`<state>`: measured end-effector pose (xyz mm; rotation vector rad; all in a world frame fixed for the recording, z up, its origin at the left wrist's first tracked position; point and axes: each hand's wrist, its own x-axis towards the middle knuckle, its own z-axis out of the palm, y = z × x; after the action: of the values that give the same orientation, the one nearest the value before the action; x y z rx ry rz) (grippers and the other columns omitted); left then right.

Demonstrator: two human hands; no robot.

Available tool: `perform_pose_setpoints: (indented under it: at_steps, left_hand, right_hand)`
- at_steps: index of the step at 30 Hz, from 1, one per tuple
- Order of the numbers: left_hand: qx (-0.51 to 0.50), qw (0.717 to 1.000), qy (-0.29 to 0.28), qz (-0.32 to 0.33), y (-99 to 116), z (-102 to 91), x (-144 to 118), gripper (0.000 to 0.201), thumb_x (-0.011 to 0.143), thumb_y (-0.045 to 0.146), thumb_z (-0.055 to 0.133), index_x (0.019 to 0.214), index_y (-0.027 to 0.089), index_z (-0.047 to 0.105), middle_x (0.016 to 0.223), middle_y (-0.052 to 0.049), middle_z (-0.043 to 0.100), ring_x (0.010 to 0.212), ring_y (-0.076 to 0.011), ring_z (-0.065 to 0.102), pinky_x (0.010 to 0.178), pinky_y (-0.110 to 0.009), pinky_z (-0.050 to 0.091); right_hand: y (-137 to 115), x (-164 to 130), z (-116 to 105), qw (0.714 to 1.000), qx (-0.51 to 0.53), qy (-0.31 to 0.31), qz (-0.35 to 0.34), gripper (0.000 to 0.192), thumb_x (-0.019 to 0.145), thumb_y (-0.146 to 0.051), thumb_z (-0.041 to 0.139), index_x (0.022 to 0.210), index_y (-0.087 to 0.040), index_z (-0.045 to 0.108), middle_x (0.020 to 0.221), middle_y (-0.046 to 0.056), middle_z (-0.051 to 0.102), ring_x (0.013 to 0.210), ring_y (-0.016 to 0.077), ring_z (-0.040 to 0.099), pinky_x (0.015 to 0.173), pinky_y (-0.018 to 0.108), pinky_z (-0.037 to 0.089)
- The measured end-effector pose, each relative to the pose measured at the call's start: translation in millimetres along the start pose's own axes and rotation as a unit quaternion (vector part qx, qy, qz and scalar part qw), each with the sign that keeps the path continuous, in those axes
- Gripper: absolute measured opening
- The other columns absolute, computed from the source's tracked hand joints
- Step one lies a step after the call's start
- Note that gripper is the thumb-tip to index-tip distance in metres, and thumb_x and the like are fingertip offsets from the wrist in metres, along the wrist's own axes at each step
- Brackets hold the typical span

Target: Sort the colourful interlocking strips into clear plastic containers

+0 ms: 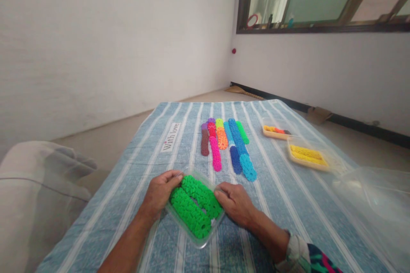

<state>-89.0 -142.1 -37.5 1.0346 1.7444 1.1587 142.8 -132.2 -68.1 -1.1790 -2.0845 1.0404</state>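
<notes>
A clear plastic container sits tilted in my hands near the front of the table. Rows of green notched plastic discs fill it, with a narrow gap between two of the rows. My left hand grips its upper left edge, thumb on top. On the opposite side my right hand has its fingers closed round the rim. Beyond the container lie stacked rows of similar discs: pink, brown, orange, dark blue, light blue and green.
A striped blue cloth covers the table. At the right stand a container of yellow discs and another with a few orange, red and dark pieces. A large clear plastic bin is at the right edge, a covered chair at the left.
</notes>
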Motion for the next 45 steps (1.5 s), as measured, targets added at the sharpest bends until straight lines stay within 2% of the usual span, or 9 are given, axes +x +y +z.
perform_pose_setpoints:
  at_steps: [15, 20, 25, 29, 32, 36, 39, 42, 45]
  left_hand:
    - [0.004, 1.0, 0.006, 0.001, -1.5, -0.5, 2.4, 0.034, 0.058, 0.043, 0.074, 0.077, 0.015, 0.073, 0.065, -0.001, 0.07, 0.061, -0.0165, 0.06, 0.06, -0.026, 0.046]
    - [0.021, 1.0, 0.014, -0.018, 2.2, -2.7, 6.6, 0.035, 0.054, 0.045, 0.075, 0.075, 0.018, 0.074, 0.066, -0.001, 0.072, 0.061, -0.0186, 0.063, 0.056, -0.026, 0.049]
    - [0.064, 0.997, 0.015, -0.043, 15.4, -2.1, 8.1, 0.034, 0.054, 0.046, 0.074, 0.077, 0.021, 0.074, 0.07, -0.002, 0.076, 0.066, -0.0236, 0.069, 0.058, -0.029, 0.054]
    - [0.079, 0.995, 0.02, -0.049, 32.4, 2.4, 4.9, 0.035, 0.053, 0.046, 0.073, 0.079, 0.023, 0.074, 0.074, -0.001, 0.077, 0.071, -0.026, 0.071, 0.059, -0.031, 0.057]
    - [0.089, 0.995, 0.03, -0.025, 45.6, 11.9, 5.3, 0.035, 0.051, 0.047, 0.074, 0.076, 0.023, 0.075, 0.074, -0.001, 0.077, 0.074, -0.027, 0.072, 0.062, -0.031, 0.057]
    - [0.044, 0.999, -0.003, 0.024, 55.9, 31.8, 13.8, 0.043, 0.053, 0.053, 0.076, 0.082, 0.021, 0.076, 0.087, -0.004, 0.079, 0.089, -0.0287, 0.072, 0.075, -0.032, 0.06]
    - [-0.019, 0.998, -0.032, 0.058, 59.2, 48.5, 20.7, 0.048, 0.056, 0.055, 0.077, 0.089, 0.02, 0.076, 0.1, -0.006, 0.078, 0.102, -0.0288, 0.07, 0.086, -0.034, 0.059]
    - [-0.072, 0.995, -0.051, 0.054, 61.0, 63.8, 23.3, 0.051, 0.057, 0.056, 0.078, 0.092, 0.02, 0.075, 0.099, -0.006, 0.078, 0.099, -0.0282, 0.071, 0.088, -0.037, 0.059]
    - [-0.05, 0.994, -0.077, 0.058, 60.5, 74.9, 21.8, 0.051, 0.059, 0.058, 0.075, 0.092, 0.019, 0.075, 0.097, -0.006, 0.078, 0.1, -0.0286, 0.071, 0.091, -0.039, 0.057]
  right_hand:
    - [0.4, 1.4, 1.6, 0.999, 0.037, 0.013, -0.003, 0.031, 0.091, -0.03, 0.043, 0.063, -0.019, 0.047, 0.062, -0.004, 0.044, 0.061, 0.0102, 0.045, 0.06, 0.024, 0.028]
    - [-2.1, 5.1, 1.4, 0.999, 0.035, 0.016, -0.006, 0.03, 0.09, -0.025, 0.044, 0.061, -0.018, 0.043, 0.059, -0.005, 0.04, 0.059, 0.0093, 0.04, 0.057, 0.023, 0.025]
    - [-2.2, 11.0, -6.5, 0.999, 0.018, 0.026, -0.022, 0.03, 0.09, -0.024, 0.046, 0.061, -0.018, 0.041, 0.058, -0.005, 0.038, 0.057, 0.0084, 0.038, 0.054, 0.024, 0.02]
    - [-2.7, 13.4, -22.3, 0.999, 0.003, 0.03, -0.039, 0.031, 0.09, -0.023, 0.046, 0.06, -0.018, 0.038, 0.059, -0.005, 0.037, 0.057, 0.0084, 0.037, 0.054, 0.024, 0.02]
    - [-1.5, 11.9, -38.5, 0.999, 0.007, 0.039, -0.036, 0.032, 0.09, -0.023, 0.045, 0.06, -0.018, 0.038, 0.059, -0.005, 0.037, 0.058, 0.0085, 0.038, 0.055, 0.024, 0.021]
    - [6.0, 4.9, -63.6, 0.997, 0.035, 0.074, -0.007, 0.031, 0.091, -0.026, 0.045, 0.06, -0.018, 0.041, 0.058, -0.005, 0.039, 0.057, 0.0088, 0.04, 0.055, 0.023, 0.025]
    - [17.1, -3.8, -83.3, 0.99, 0.074, 0.116, 0.021, 0.032, 0.091, -0.03, 0.042, 0.061, -0.019, 0.043, 0.058, -0.005, 0.04, 0.054, 0.0083, 0.043, 0.053, 0.022, 0.028]
    - [31.9, -13.3, -103.7, 0.978, 0.097, 0.175, 0.066, 0.034, 0.09, -0.037, 0.042, 0.061, -0.02, 0.041, 0.057, -0.006, 0.038, 0.047, 0.0078, 0.044, 0.047, 0.021, 0.029]
    - [48.8, -20.9, -123.5, 0.963, 0.088, 0.234, 0.104, 0.034, 0.089, -0.041, 0.041, 0.061, -0.022, 0.04, 0.055, -0.007, 0.038, 0.042, 0.0083, 0.045, 0.042, 0.02, 0.03]
